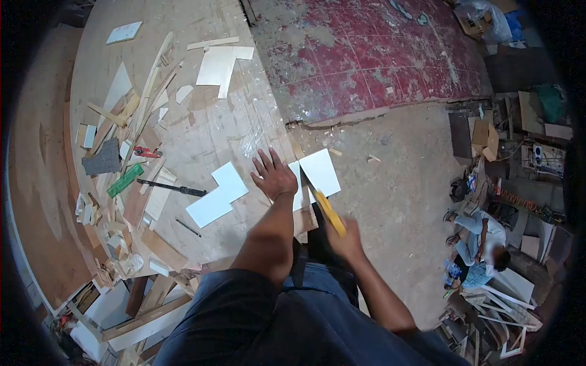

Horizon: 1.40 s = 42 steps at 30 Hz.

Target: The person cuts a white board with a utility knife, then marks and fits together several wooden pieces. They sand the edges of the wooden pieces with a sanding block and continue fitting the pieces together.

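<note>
A white board (pixel 320 172) juts over the edge of the wooden worktable (pixel 201 134). My left hand (pixel 276 177) lies with its fingers spread on the board's left part and the tabletop. The yellow handle of a saw (pixel 330 213) is in my right hand (pixel 345 238), which is slightly blurred. The dark blade runs up into a slit between the board's narrow left part and its wider right part. Left of my left hand, an L-shaped white piece (pixel 217 195) lies flat on the table.
Wood strips and offcuts (pixel 146 104) litter the table's left side, with a green block (pixel 125 180), a black tool (pixel 171 187) and a red tool (pixel 147 152). A pale cut panel (pixel 223 66) lies farther back. At the right, a person (pixel 482 247) sits near scrap frames.
</note>
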Available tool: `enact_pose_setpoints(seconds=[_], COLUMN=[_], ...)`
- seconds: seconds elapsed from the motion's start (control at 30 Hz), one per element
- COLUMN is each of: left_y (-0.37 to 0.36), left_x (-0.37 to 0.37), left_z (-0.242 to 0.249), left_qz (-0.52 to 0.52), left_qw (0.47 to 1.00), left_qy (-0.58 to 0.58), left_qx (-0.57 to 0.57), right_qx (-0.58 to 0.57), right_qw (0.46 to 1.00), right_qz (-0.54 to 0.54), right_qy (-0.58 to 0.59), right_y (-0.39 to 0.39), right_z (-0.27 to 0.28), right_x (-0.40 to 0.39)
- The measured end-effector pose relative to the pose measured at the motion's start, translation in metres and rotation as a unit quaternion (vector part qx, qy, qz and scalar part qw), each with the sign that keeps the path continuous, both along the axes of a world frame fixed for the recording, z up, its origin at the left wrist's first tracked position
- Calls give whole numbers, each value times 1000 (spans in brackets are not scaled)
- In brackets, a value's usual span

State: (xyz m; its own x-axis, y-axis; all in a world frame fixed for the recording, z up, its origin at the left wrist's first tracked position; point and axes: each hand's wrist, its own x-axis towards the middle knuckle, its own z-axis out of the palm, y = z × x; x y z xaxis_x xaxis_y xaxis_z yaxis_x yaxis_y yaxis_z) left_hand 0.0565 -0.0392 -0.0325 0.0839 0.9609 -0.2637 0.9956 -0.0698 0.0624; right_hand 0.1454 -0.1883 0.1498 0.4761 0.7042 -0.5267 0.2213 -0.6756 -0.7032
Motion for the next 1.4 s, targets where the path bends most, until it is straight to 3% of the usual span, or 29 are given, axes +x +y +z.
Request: enact_pose_setpoints(seconds=[0.03,0.07,0.1,0.17,0.23,0.3,0.4,0.47,0.5,0.53,0.57,0.63,0.7,0.8,0.87,0.9,0.93,1.0,1.07,1.17,1.2,1.27,1.37,1.4], left_y=[2,2,-4,3,8,2,9,4,6,5,5,8,4,4,4,4,3,3,-8,-14,-9,3,2,0], left_x=[2,1,-5,1,2,2,5,2,4,2,1,5,0,4,1,3,3,0,-2,-6,-2,0,1,-2], left_z=[-1,-2,-1,1,4,2,3,5,4,4,5,9,4,9,5,2,0,-2,-1,-3,-2,3,4,1], left_qz=[-1,-2,-3,-3,1,-2,4,4,13,9,-2,2,-5,-4,-1,5,2,-9,-23,-37,-38,-33,-31,-39], left_qw=[1000,1000,1000,1000,1000,1000,1000,1000,1000,1000,1000,1000,1000,1000,1000,1000,1000,1000,999,998,999,999,999,999], left_qy=[-3,-4,2,-7,-7,-15,-18,-14,-12,-10,-12,-14,-17,-12,-16,-15,-11,-5,-23,-43,-37,-20,-16,-30], left_qx=[6,10,5,5,-7,9,4,-1,2,5,7,-9,13,-2,5,4,8,14,7,-17,-11,-29,-17,19], right_qx=[25,-24,-79,-38,-11,-78,-53,-22,3,-64,-62,21,-57,4,-28,-17,-38,-55,-59,-111,-112,-51,-25,-51], right_qw=[999,999,996,999,999,994,997,999,998,997,997,1000,998,996,999,999,998,998,998,990,991,996,999,997], right_qz=[-40,-23,-16,-11,-15,-21,-23,-7,-45,-24,-31,-18,-2,-71,28,7,-25,-24,-20,-54,-50,-52,-28,-48], right_qy=[1,-36,38,-2,26,72,49,-33,-45,21,23,-11,37,57,-26,-36,-45,-6,15,65,61,51,-13,-15], right_y=[29,51,62,20,3,-17,-10,17,47,75,63,21,-9,-39,-5,13,55,31,4,-19,-24,-24,39,54], right_z=[-25,-45,-48,-57,10,77,30,-65,-76,-50,-44,-30,48,59,-15,-64,-45,-60,-44,75,76,60,-72,-84], right_x=[1,6,10,-4,-3,1,-2,-5,-3,6,-1,-9,-8,-6,1,0,-2,-3,-7,-11,-7,-6,-1,-9])
